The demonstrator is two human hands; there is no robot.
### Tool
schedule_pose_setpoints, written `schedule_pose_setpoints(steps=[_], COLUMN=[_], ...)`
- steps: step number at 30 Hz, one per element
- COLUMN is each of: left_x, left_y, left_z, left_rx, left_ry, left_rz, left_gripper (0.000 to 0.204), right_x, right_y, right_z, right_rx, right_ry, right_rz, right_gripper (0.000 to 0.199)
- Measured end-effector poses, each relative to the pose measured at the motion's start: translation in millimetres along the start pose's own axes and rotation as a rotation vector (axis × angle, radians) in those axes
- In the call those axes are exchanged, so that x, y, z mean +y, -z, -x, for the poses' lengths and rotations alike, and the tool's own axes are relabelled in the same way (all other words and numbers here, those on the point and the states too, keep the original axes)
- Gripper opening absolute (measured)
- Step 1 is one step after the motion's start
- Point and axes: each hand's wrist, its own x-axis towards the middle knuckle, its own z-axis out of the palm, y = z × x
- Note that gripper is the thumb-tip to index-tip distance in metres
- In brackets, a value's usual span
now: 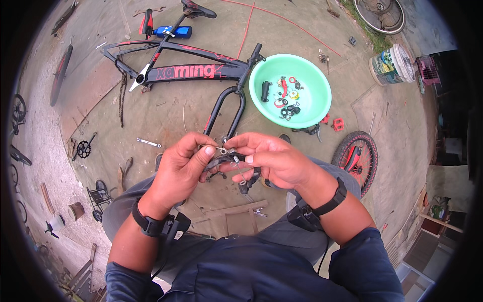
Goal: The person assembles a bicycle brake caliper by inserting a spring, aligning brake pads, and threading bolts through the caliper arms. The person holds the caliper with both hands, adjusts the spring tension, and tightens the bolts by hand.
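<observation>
My left hand point(182, 166) is closed, its thumb and fingertips pinching a thin bent wire spring point(223, 150) with a small coil. My right hand point(282, 163) grips a black bicycle brake caliper point(219, 161) from the other side, thumb on top. Wire with a second coil point(243, 182) hangs below the right fingers, beside the caliper's lower end. Both hands meet in front of my knees, close to the fork point(217, 111) of a black and red bicycle frame point(196, 70). Fingers partly cover the caliper.
A mint-green basin point(322, 103) with small bicycle parts stands ahead to the right. Right of my knee lies a wheel point(370, 156), near red pedals point(338, 124). A wrench point(149, 142) and a crank with chainring point(84, 148) are left. Wood pieces point(236, 209) lie between my feet.
</observation>
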Motion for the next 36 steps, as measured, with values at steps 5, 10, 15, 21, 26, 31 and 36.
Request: schedule_pose_setpoints(steps=[5,10,15,21,26,31,36], left_x=[-0.8,0.2,-0.8,-1.9,-2.3,-1.2,-0.7], left_y=[0.0,0.8,-1.2,-1.6,-2.2,-2.4,-1.7], left_z=[-2.0,-1.7,-0.8,0.6,1.4,2.7,3.6], left_rx=[0.018,0.016,0.011,0.006,0.020,0.047,0.056], left_ry=[0.024,0.057,0.068,0.070,0.065,0.066,0.072], left_rz=[0.025,0.051,0.093,0.100,0.113,0.077,0.052], left_gripper=[0.014,0.014,0.015,0.016,0.016,0.017,0.017], right_x=[1.7,2.4,4.5,4.7,5.3,7.3,3.5], right_y=[5.1,2.5,-1.0,-2.5,-3.1,-1.4,-2.6], right_z=[-0.9,-0.6,-1.4,0.7,0.8,-0.1,1.9], right_rx=[-0.021,0.006,0.056,0.067,0.071,0.058,0.143], right_ry=[-0.025,-0.037,-0.036,-0.022,0.002,0.033,0.040], right_rz=[-0.190,-0.156,-0.047,-0.024,-0.015,0.013,0.243], right_gripper=[0.041,0.035,0.030,0.028,0.026,0.026,0.030])
